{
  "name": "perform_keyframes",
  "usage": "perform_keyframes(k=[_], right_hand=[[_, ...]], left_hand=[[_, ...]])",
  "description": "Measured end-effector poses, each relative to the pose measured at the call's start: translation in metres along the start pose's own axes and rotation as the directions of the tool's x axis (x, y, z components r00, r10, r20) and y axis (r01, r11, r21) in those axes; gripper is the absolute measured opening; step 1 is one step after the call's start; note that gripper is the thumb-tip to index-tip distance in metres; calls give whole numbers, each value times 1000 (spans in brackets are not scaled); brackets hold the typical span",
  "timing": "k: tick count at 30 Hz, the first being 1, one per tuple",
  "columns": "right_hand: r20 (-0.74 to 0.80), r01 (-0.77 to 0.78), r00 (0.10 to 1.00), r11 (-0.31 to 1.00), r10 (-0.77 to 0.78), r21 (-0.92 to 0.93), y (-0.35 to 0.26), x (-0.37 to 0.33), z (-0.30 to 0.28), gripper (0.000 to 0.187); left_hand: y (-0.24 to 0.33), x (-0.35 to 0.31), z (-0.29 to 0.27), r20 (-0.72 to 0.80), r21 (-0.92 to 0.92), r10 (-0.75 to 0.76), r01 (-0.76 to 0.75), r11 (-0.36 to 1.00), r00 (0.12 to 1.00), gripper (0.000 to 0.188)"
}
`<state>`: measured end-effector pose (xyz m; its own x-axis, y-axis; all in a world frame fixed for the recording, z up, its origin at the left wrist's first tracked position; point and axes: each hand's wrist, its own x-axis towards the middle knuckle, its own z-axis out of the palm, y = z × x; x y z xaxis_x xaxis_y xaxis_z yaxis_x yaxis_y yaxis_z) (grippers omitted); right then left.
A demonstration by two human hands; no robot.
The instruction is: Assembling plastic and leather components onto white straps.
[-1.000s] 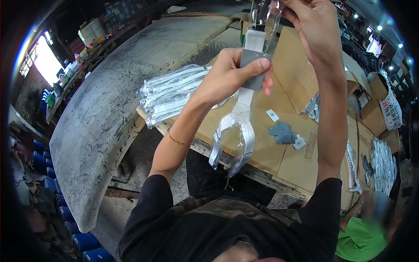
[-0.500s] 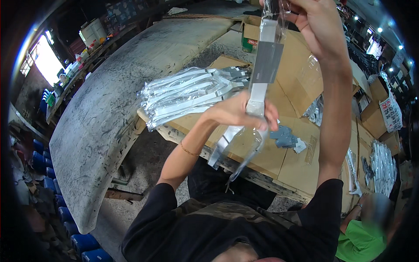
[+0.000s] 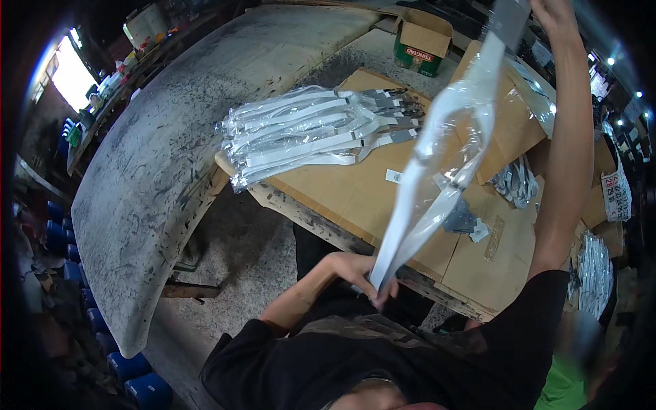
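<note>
- Bagged metal part [image 3: 437,171]: long axis runs steeply from far right to near.
- Left hand [image 3: 359,273] pinches its near end.
- Right hand [image 3: 550,10] grips its far end, raised high.

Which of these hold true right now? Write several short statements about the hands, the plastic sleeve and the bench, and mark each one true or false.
1. The left hand pinches the lower end of the long plastic sleeve. True.
2. The right hand rests flat on the cardboard sheet. False: it is raised, holding the sleeve's top.
3. A pile of bagged metal pieces lies on the cardboard. True.
4. The green-sided carton lies tipped over. False: it stands upright, flaps open.
</note>
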<state>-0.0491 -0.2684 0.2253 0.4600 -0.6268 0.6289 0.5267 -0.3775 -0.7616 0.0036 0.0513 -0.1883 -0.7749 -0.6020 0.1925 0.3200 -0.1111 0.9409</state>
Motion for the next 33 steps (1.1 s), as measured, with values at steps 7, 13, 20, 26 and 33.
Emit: perform_keyframes(k=[7, 13, 20, 26, 33], right_hand=[[-258, -372, 925, 814, 281, -447, 178, 29, -87, 14], [-241, -600, 799, 759, 551, -252, 356, -16, -104, 16], [-446, -728, 616, 686, 649, -7, 487, -64, -126, 15], [-503, -737, 670, 406, 547, -540, 499, -103, -64, 33], [-120, -316, 932, 604, 343, -732, 457, -137, -107, 33]], left_hand=[[121, -207, -10, -938, 34, -70, 291, 956, 341, 56], [244, -341, -105, -953, 204, -139, 909, 364, 270, 31], [305, -332, -230, -951, -47, -298, 992, -115, -79, 58], [278, -327, -263, -932, -213, -205, 911, -353, -297, 69], [195, -167, -236, -793, 297, 444, 901, -316, 416, 51]])
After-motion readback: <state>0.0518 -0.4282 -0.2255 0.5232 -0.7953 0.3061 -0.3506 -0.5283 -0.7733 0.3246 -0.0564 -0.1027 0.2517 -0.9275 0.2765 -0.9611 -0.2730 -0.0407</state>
